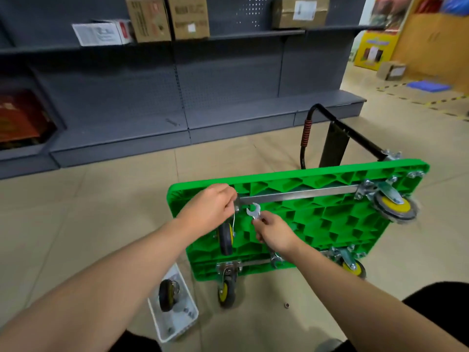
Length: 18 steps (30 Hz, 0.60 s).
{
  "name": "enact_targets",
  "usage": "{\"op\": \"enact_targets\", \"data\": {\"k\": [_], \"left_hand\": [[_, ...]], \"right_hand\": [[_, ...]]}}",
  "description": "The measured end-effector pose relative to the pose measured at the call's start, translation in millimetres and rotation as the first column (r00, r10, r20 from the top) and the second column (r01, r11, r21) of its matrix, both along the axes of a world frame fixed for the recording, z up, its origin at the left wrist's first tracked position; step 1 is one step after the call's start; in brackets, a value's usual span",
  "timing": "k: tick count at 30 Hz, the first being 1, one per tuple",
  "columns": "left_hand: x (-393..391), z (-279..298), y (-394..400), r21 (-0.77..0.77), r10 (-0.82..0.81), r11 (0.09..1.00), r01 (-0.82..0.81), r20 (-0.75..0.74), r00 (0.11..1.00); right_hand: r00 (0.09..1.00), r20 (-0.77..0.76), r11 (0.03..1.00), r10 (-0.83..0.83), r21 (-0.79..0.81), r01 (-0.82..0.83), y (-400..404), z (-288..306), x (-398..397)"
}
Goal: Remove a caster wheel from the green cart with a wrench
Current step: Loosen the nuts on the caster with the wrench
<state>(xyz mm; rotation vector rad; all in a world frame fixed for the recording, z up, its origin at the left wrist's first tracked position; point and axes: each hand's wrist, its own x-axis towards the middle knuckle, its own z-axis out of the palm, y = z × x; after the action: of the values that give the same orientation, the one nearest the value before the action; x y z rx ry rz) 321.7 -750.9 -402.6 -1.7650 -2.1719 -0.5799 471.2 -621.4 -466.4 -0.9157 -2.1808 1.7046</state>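
Seemingly, right hand point(275, 233) holds wrench point(254, 210) pointing away.

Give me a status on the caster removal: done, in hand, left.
Done: the green cart lies upside down, and one loose caster already sits in the white tray. In hand: the right hand holds an open-end wrench near the far-left caster, while the left hand grips at its mounting plate. Left: that caster is not yet off; whether its fasteners are loose cannot be seen.
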Motion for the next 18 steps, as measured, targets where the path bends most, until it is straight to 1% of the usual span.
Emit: {"op": "enact_targets", "data": {"k": [3,5,7,9,11,14,18], "left_hand": [[-32.1,-4.9,-16.7,0.046,-0.054,0.997,0.066,-0.232,0.971],[-49.8,-9.6,-27.6,0.045,-0.038,0.997,0.056,-0.342,0.939],[-62.2,-15.7,-35.9,-0.037,-0.057,0.998,0.047,-0.395,0.917],[-72.2,-23.0,-40.5,-0.138,-0.101,0.989,0.045,-0.434,0.895],[-79.9,-29.7,-43.8,-0.188,-0.119,0.982,0.032,-0.478,0.87],[-85.3,-38.8,-45.8,-0.196,-0.107,0.98,-0.008,-0.567,0.817],[-85.1,-46.1,-46.1,-0.153,-0.06,0.987,-0.057,-0.662,0.747]], "right_hand": [[0.998,-0.037,0.999,0.041,0.008,-0.041,-1.4,-22.2,-10.1],[0.998,-0.036,0.998,0.06,-0.009,-0.06,-1.5,-34.5,-18.4],[0.998,-0.028,0.999,0.054,-0.005,-0.054,-2.4,-43.3,-24.0],[0.999,-0.015,0.998,0.043,0.037,-0.043,-3.2,-49.8,-28.7],[0.999,-0.03,0.998,0.02,0.055,-0.018,-4.3,-54.9,-31.8],[0.996,-0.079,0.999,-0.034,0.017,0.035,-3.9,-61.6,-37.3],[0.989,-0.13,0.997,-0.07,0.007,0.071,-3.0,-67.3,-43.8]]}}
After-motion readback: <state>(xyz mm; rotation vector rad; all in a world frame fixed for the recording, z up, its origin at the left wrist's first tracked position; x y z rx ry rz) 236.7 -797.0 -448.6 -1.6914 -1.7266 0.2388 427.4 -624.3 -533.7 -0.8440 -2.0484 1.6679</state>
